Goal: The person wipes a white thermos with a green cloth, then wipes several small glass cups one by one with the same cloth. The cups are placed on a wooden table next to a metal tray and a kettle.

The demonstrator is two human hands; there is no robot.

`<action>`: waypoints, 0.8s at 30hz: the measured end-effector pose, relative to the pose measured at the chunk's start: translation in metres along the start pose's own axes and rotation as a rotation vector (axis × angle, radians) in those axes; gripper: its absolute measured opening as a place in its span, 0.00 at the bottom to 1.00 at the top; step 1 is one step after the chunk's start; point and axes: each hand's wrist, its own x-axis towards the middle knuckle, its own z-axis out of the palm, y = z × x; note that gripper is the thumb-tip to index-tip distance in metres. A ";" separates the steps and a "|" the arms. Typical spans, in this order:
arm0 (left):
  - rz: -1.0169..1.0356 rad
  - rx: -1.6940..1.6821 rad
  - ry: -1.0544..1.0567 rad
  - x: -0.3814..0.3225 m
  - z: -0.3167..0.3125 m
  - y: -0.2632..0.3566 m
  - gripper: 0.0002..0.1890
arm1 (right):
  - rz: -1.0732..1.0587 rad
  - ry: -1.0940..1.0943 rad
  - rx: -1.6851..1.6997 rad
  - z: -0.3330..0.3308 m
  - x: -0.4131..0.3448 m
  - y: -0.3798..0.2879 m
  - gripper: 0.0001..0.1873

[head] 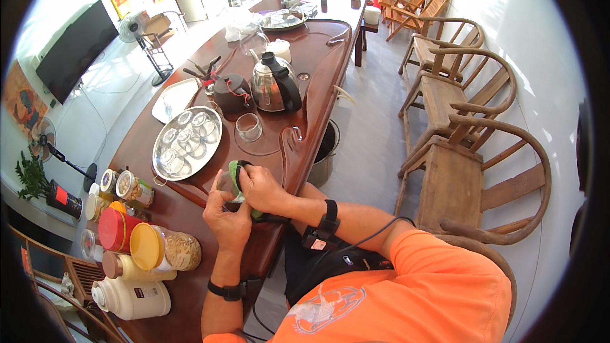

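Note:
Over the near edge of a dark wooden tea table [267, 147], my left hand [228, 216] grips a clear glass cup [226, 184]. My right hand [263, 188] pinches a green cloth with a dark edge [234, 174] against the cup's rim. Fingers partly hide both cup and cloth. Just beyond my hands stands a glass cup [249, 127]. To its left, a round metal tray [217, 140] bears several clear glass cups. A dark teapot [232, 93] with a red cord and a glass kettle with a black handle [275, 86] stand farther back.
Several jars, including a yellow-lidded one [183, 249], and a cream vacuum flask [138, 299] stand at the left edge. A white tray [175, 100] lies beyond the cups. Below the table's right side is a metal bucket [325, 164]; wooden armchairs [450, 186] line the right.

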 end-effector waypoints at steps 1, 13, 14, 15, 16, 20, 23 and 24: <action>0.017 0.046 -0.012 -0.001 -0.002 -0.002 0.16 | -0.028 0.033 -0.032 0.000 -0.002 -0.004 0.18; -0.573 -0.651 -0.007 0.009 -0.010 -0.014 0.16 | -0.445 0.110 -0.004 -0.017 -0.017 -0.012 0.13; -0.577 -0.783 0.001 0.010 -0.009 -0.011 0.18 | -0.494 0.059 -0.095 -0.018 -0.018 -0.012 0.19; -0.548 -0.951 -0.007 0.010 -0.009 -0.007 0.19 | -0.525 0.007 -0.150 -0.018 -0.019 -0.012 0.19; -0.605 -0.935 0.025 0.009 -0.008 -0.004 0.19 | -0.540 -0.028 -0.198 -0.018 -0.020 -0.012 0.20; -0.599 -0.977 -0.019 0.006 -0.011 0.002 0.21 | -0.586 -0.069 -0.323 -0.020 -0.021 -0.016 0.23; -0.529 -0.983 -0.108 0.004 -0.014 0.003 0.22 | -0.609 -0.103 -0.378 -0.022 -0.018 -0.018 0.24; -0.504 -0.988 -0.132 0.004 -0.014 0.003 0.22 | -0.618 -0.120 -0.399 -0.023 -0.017 -0.018 0.24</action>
